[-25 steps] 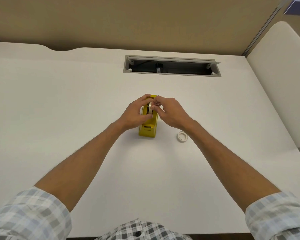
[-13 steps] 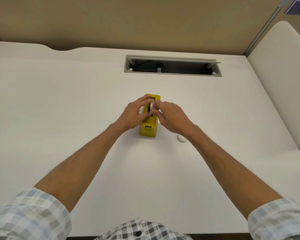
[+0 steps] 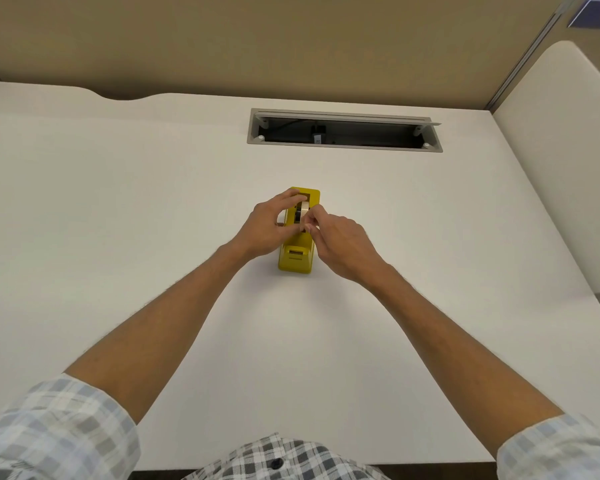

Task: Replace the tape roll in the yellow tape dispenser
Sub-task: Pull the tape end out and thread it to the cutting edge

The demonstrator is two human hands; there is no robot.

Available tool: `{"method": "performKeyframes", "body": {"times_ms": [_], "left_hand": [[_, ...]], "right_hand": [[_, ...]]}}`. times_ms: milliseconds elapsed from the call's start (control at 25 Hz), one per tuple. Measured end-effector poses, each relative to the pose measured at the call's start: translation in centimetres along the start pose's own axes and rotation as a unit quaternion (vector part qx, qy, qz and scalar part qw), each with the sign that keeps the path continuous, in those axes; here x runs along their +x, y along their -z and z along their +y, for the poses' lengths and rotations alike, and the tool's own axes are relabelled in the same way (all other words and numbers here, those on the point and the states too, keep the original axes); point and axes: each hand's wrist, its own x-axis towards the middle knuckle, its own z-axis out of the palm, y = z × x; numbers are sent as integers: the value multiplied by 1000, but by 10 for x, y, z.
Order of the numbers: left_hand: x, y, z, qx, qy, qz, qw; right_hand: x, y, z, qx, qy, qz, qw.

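The yellow tape dispenser [image 3: 294,262] stands upright at the middle of the white desk [image 3: 136,209], its cutter end toward me. A pale tape roll [image 3: 303,210] with a dark core sits on edge in its slot. My left hand [image 3: 269,227] curls around the roll from the left, index finger over the far top and thumb at the near side. From the right, my right hand [image 3: 342,241] reaches in with thumb and index finger pinched at the roll's near edge. My fingers hide the roll's lower half.
An open grey cable slot [image 3: 343,147] is cut into the desk behind the dispenser. A tan partition [image 3: 291,46] runs along the back, and a white side panel [image 3: 555,161] closes off the right.
My right hand has slid slightly toward me, baring the dispenser's far end and the roll's top. The small white ring right of the dispenser is now hidden under my right wrist.
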Motion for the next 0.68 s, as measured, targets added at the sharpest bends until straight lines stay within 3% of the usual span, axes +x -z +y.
{"method": "performKeyframes", "body": {"times_ms": [160,360,680], "left_hand": [[-1,3,-2,53,4,-43,998],[-3,1,3,52,11,-39,998],[-6,1,11,48,27,-24,998]], "right_hand": [[-2,-3,-2,-6,1,-8,1000],[-5,-4,-9,-20,0,29,999],[-21,-20,-28,-147,31,121,981]]}}
